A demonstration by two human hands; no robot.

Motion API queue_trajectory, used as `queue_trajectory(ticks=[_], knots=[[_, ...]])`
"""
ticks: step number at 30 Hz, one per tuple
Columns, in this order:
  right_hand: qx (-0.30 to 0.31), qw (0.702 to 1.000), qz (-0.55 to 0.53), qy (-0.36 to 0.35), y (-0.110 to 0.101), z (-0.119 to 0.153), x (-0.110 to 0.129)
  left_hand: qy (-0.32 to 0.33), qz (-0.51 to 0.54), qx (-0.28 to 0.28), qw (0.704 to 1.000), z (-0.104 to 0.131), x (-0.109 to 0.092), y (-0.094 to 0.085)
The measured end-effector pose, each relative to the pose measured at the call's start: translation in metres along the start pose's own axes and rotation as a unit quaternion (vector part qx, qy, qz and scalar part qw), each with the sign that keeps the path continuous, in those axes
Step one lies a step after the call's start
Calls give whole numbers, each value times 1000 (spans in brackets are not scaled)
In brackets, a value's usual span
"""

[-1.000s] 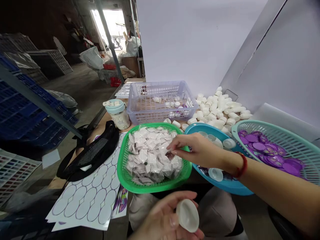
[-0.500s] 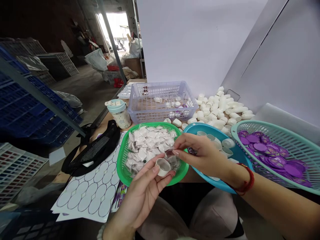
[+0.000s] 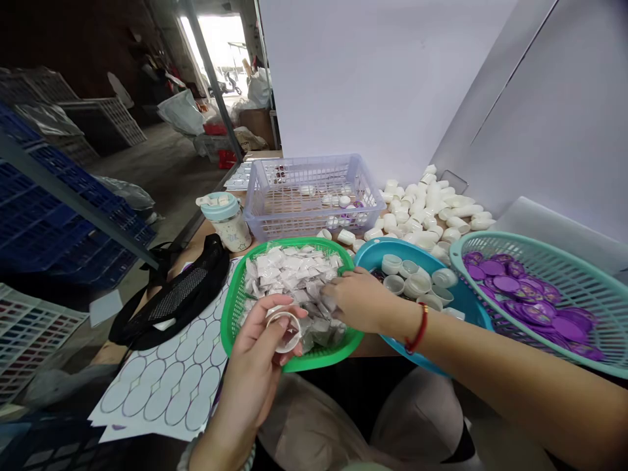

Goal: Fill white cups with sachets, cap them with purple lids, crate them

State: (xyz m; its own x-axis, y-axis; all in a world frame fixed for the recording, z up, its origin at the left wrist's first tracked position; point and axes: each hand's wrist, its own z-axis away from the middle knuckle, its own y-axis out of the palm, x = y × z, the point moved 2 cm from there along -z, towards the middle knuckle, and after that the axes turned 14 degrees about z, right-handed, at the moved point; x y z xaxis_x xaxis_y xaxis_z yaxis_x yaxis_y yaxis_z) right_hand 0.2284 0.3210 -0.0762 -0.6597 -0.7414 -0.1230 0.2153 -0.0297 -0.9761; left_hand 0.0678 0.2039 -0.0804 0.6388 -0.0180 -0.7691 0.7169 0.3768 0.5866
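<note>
My left hand is closed around a small round white plastic cup, its thumb pressed inside over something dark with a light mark. That cup is just above the front rim of a green basket. Inside the basket lies a heap of small whitish sachets. Over at the heap's right side, my right hand reaches down with bent fingers among the sachets. Its fingertips are partly hidden, so what they grip does not show. A blue basin holding several translucent cups sits beneath my right forearm.
Loose white plastic pieces are piled behind the basin. A teal basket with purple discs stands right. Behind is a lilac crate. Leftward are a lidded tumbler, a black mesh bag and printed sheets.
My right hand has moved from beside the cup, where it pinched a dark little packet, down into the sachets. My left hand has shifted left with the cup, its thumb now inside.
</note>
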Motion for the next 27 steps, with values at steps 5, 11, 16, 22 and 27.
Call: queue_trajectory(ticks=[5,11,16,22,27], knots=[[38,995,87,-21,1,-10,9,11,-29,2,999,-4,-1,2],[69,994,86,-11,6,-20,10,-4,-59,29,998,-13,2,-4],[-84,996,-30,31,-20,-1,10,34,-38,-6,999,-16,-4,-4],[-374,883,-271,-86,-45,39,30,12,-14,-13,1000,-14,1,13],[-448,854,-262,-37,-31,41,29,-50,60,35,996,-5,9,27]])
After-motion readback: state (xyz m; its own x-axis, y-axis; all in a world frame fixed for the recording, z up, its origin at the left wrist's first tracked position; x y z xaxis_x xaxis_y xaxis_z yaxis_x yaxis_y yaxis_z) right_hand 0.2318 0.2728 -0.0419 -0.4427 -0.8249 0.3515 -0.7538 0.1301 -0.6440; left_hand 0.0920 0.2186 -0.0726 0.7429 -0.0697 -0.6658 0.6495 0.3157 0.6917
